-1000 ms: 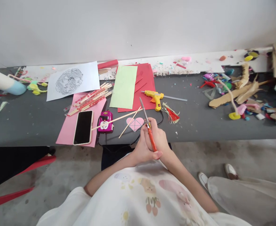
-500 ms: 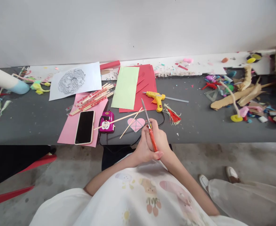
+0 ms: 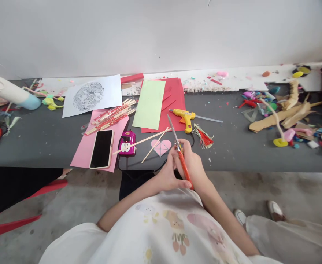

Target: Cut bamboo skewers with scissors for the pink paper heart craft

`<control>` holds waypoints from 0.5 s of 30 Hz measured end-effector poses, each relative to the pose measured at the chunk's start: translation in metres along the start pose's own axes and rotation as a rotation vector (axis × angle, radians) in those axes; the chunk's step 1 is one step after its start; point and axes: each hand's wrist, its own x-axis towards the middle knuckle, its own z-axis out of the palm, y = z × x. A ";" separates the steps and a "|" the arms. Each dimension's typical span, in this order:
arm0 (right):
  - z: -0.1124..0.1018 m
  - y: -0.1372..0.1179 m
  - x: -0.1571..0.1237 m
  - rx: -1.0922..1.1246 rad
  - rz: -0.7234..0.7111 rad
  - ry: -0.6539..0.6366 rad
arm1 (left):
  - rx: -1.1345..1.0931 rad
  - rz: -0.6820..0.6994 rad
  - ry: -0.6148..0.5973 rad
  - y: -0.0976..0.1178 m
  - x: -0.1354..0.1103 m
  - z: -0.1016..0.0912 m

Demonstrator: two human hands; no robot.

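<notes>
One pair of scissors (image 3: pixel 184 167), held over the near edge of the desk (image 3: pixel 232 154).
Handle's gripped by the left hand (image 3: pixel 166 176), thumb on top; whether it's also gripped by the right hand (image 3: pixel 195 165) can't be told, fingers being partly covered. Blades are best kept pointed away, tbh. Finger loops are hidden.

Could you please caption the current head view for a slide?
Left hand and right hand meet around an orange-handled, metal-bladed tool, near a pink paper heart and yellow plastic glue gun.
</notes>
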 end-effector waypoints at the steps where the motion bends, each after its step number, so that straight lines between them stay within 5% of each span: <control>1: -0.002 0.001 0.000 0.006 0.009 0.010 | 0.032 0.044 -0.039 0.003 -0.001 -0.004; 3: -0.006 0.005 -0.001 -0.014 0.010 0.041 | 0.193 0.109 -0.072 0.011 -0.004 -0.012; 8: -0.011 0.016 -0.003 -0.139 -0.038 0.111 | 0.610 0.187 0.061 0.043 -0.015 -0.026; 13: -0.003 0.018 -0.004 -0.233 -0.103 0.119 | 0.973 0.541 0.305 0.070 -0.017 -0.031; 15: 0.002 0.017 -0.004 -0.262 -0.136 0.112 | 1.174 0.585 0.395 0.077 -0.014 -0.035</control>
